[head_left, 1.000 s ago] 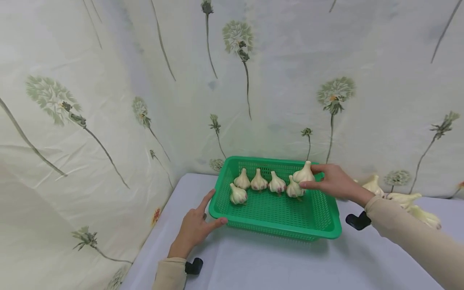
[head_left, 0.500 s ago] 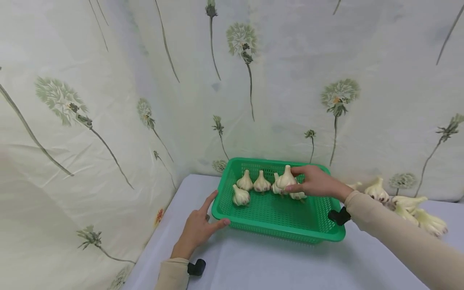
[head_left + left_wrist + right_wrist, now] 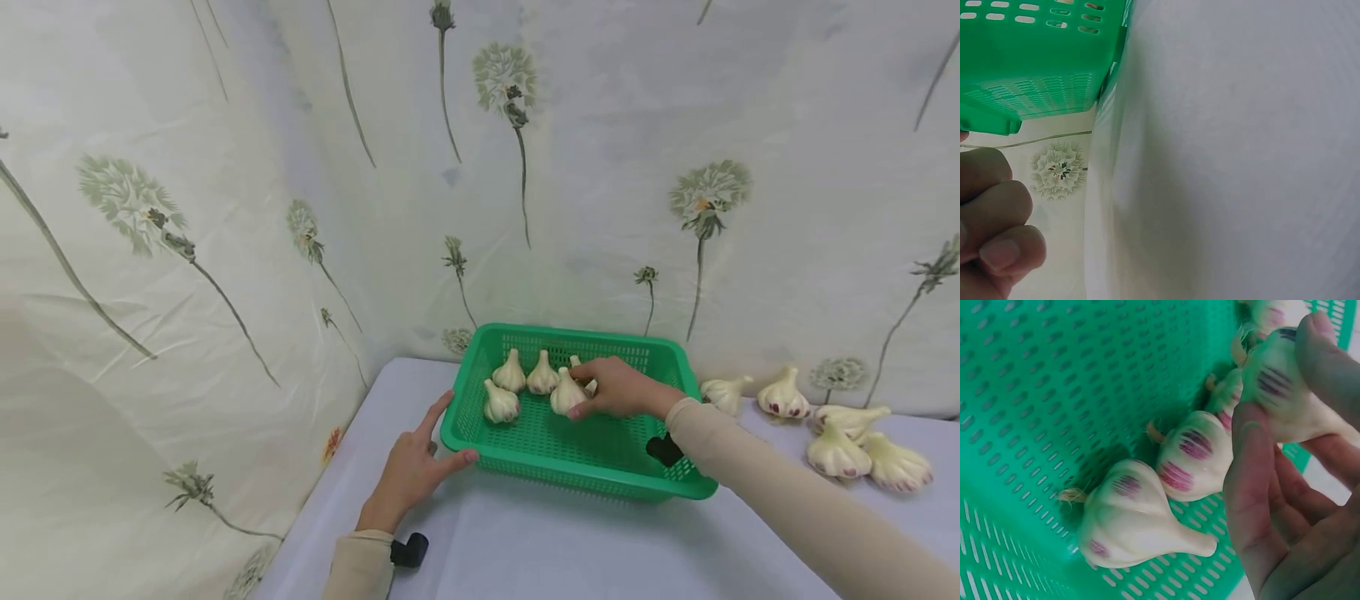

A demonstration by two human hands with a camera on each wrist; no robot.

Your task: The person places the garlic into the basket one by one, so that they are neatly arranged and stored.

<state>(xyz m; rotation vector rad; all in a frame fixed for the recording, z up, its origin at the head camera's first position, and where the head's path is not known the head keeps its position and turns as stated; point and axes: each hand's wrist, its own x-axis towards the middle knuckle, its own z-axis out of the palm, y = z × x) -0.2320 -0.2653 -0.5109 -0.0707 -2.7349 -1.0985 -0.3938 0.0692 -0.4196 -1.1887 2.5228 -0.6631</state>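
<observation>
My right hand (image 3: pixel 618 388) pinches a garlic bulb (image 3: pixel 567 395) between thumb and fingers, over the middle of the green plastic basket (image 3: pixel 577 464). In the right wrist view, the held garlic shows purple streaks and its root end. Three bulbs sit plainly visible at the basket's left: a back-left garlic (image 3: pixel 510 372), another garlic (image 3: pixel 543 375) beside it and a nearer garlic (image 3: pixel 501 403). More bulbs behind my right hand are partly hidden. My left hand (image 3: pixel 408 471) is at the basket's front left corner, index finger and thumb stretched along the rim, other fingers folded under.
Several garlic bulbs (image 3: pixel 838 450) lie on the white-covered table (image 3: pixel 525 550), right of the basket. A dandelion-print cloth (image 3: pixel 405 217) hangs close behind the basket and along the table's left side.
My right hand has moved left and lower into the basket with its garlic bulb, uncovering more of the bulbs on the table. My left hand stays at the corner.
</observation>
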